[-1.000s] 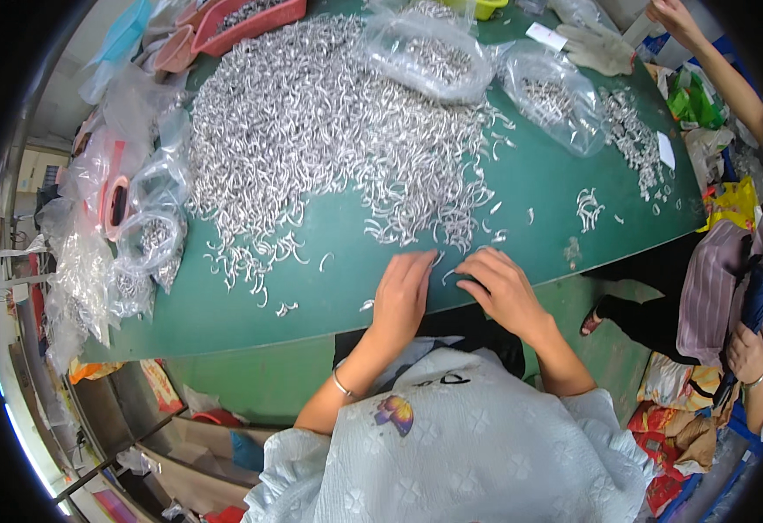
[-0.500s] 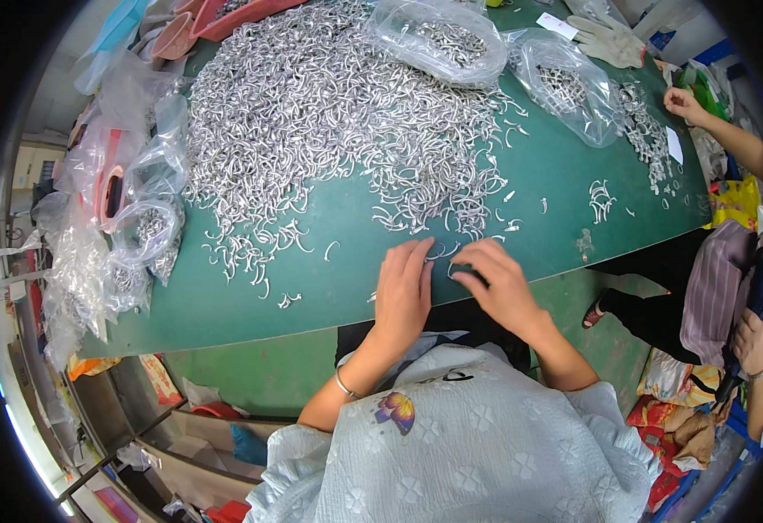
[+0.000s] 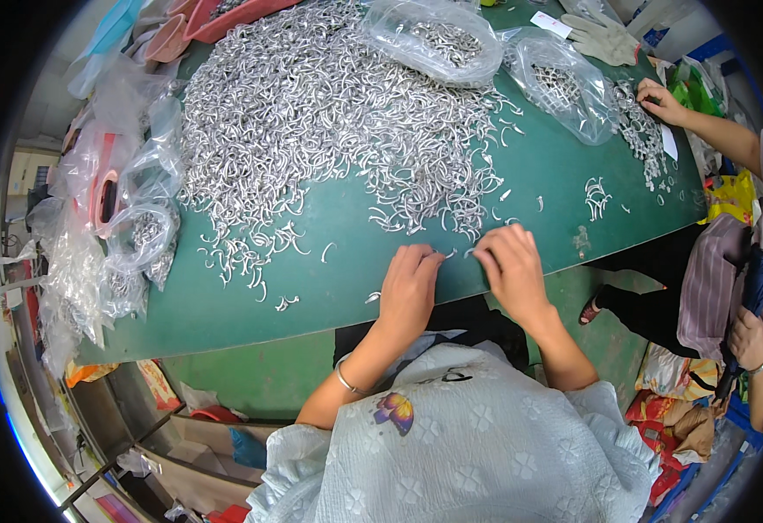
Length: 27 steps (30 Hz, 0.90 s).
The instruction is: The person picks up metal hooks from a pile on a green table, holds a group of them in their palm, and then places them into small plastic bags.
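Note:
Small curved silver metal parts lie in a big heap (image 3: 285,105) over the far half of the green table (image 3: 198,314). Just below the heap's near edge, my left hand (image 3: 409,283) is closed, its fingertips pinching a small curved metal part (image 3: 449,254). A short gap to the right, my right hand (image 3: 515,268) is also closed, thumb and fingers together. Something small and pale shows at its fingertips, too small to make out. One loose metal part (image 3: 373,297) lies left of my left wrist.
Clear plastic bags of metal parts (image 3: 438,44) stand at the back, and more bags (image 3: 142,235) at the left edge. A co-worker's hand (image 3: 660,100) is at a smaller pile (image 3: 641,131) on the right. A glove (image 3: 603,39) lies at the back right.
My hands have drawn apart, the right one moving up and to the right. Parts that lay above my right hand are no longer seen there. The co-worker's hand has moved left to the smaller pile.

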Motion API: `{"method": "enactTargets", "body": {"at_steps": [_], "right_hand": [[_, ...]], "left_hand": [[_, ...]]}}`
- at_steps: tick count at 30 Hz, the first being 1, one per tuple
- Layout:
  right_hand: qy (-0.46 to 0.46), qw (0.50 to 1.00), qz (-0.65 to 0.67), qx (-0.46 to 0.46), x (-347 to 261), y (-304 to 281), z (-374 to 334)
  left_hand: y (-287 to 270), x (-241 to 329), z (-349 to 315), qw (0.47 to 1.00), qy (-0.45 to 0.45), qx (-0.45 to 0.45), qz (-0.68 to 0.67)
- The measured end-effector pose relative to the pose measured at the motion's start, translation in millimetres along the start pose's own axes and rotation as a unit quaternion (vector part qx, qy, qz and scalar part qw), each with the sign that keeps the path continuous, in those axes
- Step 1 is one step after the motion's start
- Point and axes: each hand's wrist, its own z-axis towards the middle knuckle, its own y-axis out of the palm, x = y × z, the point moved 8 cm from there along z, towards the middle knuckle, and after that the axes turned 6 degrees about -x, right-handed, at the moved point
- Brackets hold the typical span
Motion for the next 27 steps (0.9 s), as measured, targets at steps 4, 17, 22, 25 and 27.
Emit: {"method": "enactTargets", "body": {"at_steps": [4, 17, 22, 25, 27], "right_hand": [[0.075, 0.993, -0.018, 0.089, 30, -26, -2], [0.233, 0.918, -0.252, 0.199, 106, -98, -35], [0.078, 0.989, -0.084, 0.094, 57, -55, 5], [0.022, 0.998, -0.038, -0.054, 17, -7, 30], [-0.013, 0.996, -0.035, -0.076, 6, 8, 34]], "left_hand": [[5, 0, -6, 0.999, 0.021, -0.025, -0.001], [-1, 7, -5, 0.999, 0.023, -0.025, 0.015], [1, 6, -5, 0.999, 0.020, -0.024, 0.010], [6, 5, -4, 0.998, 0.028, -0.048, -0.001], [7, 6, -4, 0.998, 0.040, -0.054, -0.009]]}}
